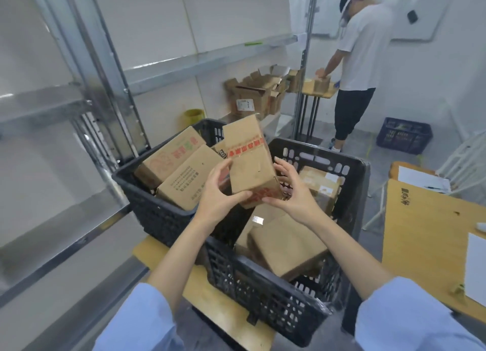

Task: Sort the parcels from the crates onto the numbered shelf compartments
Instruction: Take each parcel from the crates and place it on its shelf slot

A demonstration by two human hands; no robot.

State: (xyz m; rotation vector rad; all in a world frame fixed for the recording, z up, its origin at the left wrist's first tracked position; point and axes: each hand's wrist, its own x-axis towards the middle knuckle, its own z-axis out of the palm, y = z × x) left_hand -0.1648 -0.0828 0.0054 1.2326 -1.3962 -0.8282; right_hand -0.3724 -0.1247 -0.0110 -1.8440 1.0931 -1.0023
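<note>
I hold a brown cardboard parcel [248, 158] with red printed tape upright above a black plastic crate [265, 295]. My left hand [219, 192] grips its lower left side, thumb across the front. My right hand [293, 190] holds its lower right edge with fingers spread. Several other cardboard parcels lie in the crate: two printed ones [181, 166] at the left, a plain one [286, 245] at the front, one with a label [322, 185] at the right. The metal shelf [86, 106] stands at my left.
The crate rests on a small wooden table [221, 311]. A wooden desk [431, 235] with papers stands at the right. A person in a white shirt [365, 56] works at a small table at the back. Opened boxes [257, 92] sit on a low shelf; a blue crate [403, 135] lies on the floor.
</note>
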